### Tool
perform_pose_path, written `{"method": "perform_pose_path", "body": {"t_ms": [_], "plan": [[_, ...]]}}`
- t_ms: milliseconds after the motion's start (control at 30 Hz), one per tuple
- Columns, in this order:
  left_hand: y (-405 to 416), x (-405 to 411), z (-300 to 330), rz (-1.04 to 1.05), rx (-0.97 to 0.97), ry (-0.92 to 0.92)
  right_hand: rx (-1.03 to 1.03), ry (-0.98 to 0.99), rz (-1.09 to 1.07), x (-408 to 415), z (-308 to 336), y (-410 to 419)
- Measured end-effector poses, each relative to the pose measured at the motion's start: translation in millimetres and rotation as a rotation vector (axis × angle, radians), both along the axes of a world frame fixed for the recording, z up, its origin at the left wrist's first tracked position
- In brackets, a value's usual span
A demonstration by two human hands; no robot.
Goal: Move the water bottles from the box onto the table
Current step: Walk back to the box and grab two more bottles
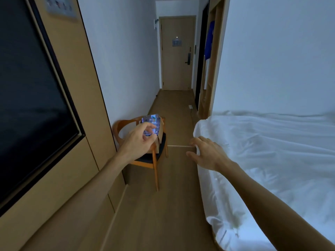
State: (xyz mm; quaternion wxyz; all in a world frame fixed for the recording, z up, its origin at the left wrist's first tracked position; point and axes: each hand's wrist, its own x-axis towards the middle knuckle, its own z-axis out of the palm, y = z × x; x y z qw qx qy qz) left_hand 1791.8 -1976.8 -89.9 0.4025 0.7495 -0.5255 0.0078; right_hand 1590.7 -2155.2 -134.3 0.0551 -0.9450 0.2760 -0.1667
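Black screen (32,84) on the left wall. Left hand (139,140) out toward the chair (154,160), fingers loosely curled, holding nothing. Box (160,132) on the chair seat, bottles (151,122) packed inside. Right hand (208,153) spread, empty, at the corner of the white bed (272,160).

Two bare forearms, sleeveless, no rings, no watch
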Motion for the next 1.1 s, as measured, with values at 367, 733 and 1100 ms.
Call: {"method": "perform_pose_path", "body": {"t_ms": [367,733,1100], "plan": [[-155,108,-15,0.093,-0.017,0.061,0.022,0.002,0.088,120,-18,-181],[-329,252,-32,0.127,-0.014,0.122,0.012,0.012,0.081,270,-45,-356],[-468,368,-54,0.177,0.046,0.168,0.085,0.082,0.145,400,-75,-499]]}}
